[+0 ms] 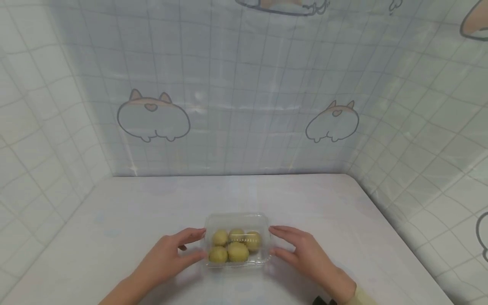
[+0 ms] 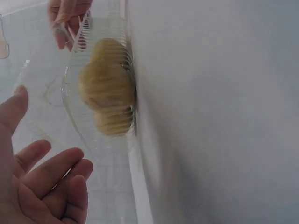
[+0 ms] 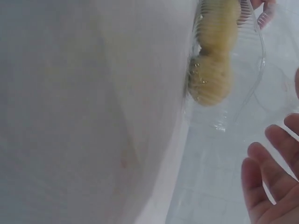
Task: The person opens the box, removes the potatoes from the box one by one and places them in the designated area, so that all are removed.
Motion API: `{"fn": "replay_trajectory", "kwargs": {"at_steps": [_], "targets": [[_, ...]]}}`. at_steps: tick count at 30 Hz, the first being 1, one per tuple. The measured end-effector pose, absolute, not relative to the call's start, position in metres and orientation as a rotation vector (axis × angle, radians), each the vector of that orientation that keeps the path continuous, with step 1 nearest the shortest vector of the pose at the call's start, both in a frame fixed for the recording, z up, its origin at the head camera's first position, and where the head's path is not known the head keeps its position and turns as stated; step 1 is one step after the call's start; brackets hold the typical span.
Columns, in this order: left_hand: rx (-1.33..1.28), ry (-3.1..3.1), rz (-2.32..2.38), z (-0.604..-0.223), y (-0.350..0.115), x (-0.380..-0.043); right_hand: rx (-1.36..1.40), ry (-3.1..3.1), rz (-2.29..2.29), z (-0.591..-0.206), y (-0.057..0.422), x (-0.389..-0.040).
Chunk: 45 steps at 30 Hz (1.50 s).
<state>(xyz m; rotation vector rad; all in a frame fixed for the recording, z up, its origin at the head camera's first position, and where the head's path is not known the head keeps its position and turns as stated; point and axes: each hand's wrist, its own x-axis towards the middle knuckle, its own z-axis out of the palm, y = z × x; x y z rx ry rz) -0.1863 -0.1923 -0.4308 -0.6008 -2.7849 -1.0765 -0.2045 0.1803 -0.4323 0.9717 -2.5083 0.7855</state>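
Observation:
A clear plastic clamshell box (image 1: 259, 259) with ribbed sides stands on the white table (image 1: 145, 212). Inside it lie several round yellow-green fruits (image 1: 238, 252), blurred by the ribbed wall in both wrist views. Its clear lid (image 2: 44, 93) shows above the rim in the left wrist view. My left hand (image 1: 167, 256) is at the box's left side, thumb and fingers spread apart, fingertips right at the edge. On the opposite side my right hand (image 1: 305, 254) mirrors it, its fingertips close to the right edge. Neither hand grips the box.
A pale grid-patterned curtain (image 1: 244, 140) with cartoon animal drawings stands behind the table and along both sides. Beside the right forearm, a small dark object (image 1: 320, 300) pokes in at the bottom edge of the head view.

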Motion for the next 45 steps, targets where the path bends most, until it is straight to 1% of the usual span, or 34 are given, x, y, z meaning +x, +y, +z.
{"fn": "replay_trajectory", "kwargs": {"at_steps": [4, 11, 18, 23, 34, 45], "targets": [[-0.561, -2.730, -1.061, -0.426, -0.190, -0.189, 0.941, -2.488, 0.807, -0.427, 0.180, -0.208], [-0.581, -2.648, -1.005, -0.417, -0.186, -0.199, 0.954, -2.364, 0.823, -0.417, 0.177, -0.219], [-0.544, -2.686, -0.974, -0.412, -0.185, -0.209, 0.857, -2.352, 0.899, -0.415, 0.172, -0.234], [-0.606, -2.619, -0.929, -0.412, -0.185, -0.221, 0.792, -2.345, 0.963, -0.414, 0.170, -0.243], [-0.583, -2.566, -1.102, -0.417, -0.188, -0.251, 0.718, -2.404, 1.065, -0.410, 0.163, -0.262], [-0.478, -2.625, -1.253, -0.427, -0.187, -0.261, 0.631, -2.450, 1.131, -0.424, 0.158, -0.277]]}}
